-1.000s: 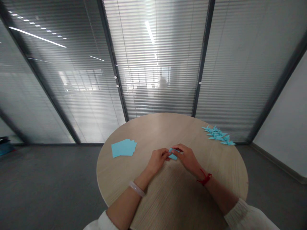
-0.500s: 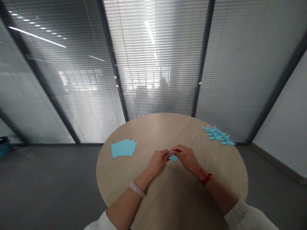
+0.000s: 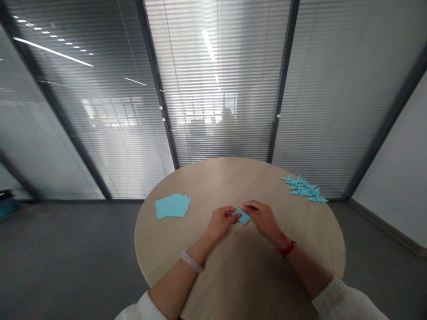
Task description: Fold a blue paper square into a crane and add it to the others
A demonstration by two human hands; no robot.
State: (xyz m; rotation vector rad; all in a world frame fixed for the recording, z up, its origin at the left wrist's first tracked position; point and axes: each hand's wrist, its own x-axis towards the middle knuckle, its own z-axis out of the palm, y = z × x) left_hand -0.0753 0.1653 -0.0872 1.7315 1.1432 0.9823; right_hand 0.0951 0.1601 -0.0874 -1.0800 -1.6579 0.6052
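Note:
A small folded piece of light blue paper (image 3: 243, 216) lies low over the middle of the round wooden table (image 3: 207, 182). My left hand (image 3: 220, 222) pinches its left corner, fingers closed. My right hand (image 3: 263, 217) grips its right side with curled fingers. A pale bangle is on my left wrist and a red cord on my right wrist.
A fanned stack of light blue square sheets (image 3: 172, 206) lies on the table's left side. A cluster of several folded blue paper figures (image 3: 304, 188) sits near the right far edge. Glass walls with blinds stand behind the table, over grey carpet.
More of the blue piece shows between my fingers now, flattened into a small diamond shape. Both hands have shifted only slightly and keep their hold.

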